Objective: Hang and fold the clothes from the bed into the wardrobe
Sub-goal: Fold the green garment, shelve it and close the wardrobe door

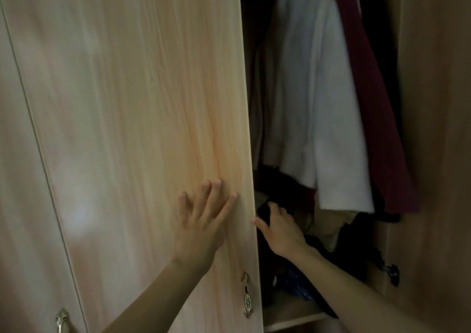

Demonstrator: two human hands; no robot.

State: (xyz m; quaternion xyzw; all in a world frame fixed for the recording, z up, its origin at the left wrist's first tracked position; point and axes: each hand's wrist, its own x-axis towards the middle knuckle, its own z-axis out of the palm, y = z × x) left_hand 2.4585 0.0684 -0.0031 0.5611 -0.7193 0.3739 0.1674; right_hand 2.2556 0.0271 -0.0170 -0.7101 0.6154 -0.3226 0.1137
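Two pieces, a white coat (318, 103) and a dark red garment (369, 103) touching it on its three o'clock side, hang in the wardrobe (433, 103) at one o'clock. So some hanging looks done, while the heap of clothes (331, 230) below them at five o'clock lies unfolded and the bed is out of view. My left hand (201, 230) lies flat, fingers spread, on the door (140, 90) at six o'clock; my right hand (280, 228) reaches past the door's edge onto dark cloth in that heap, and I cannot tell whether it grips.
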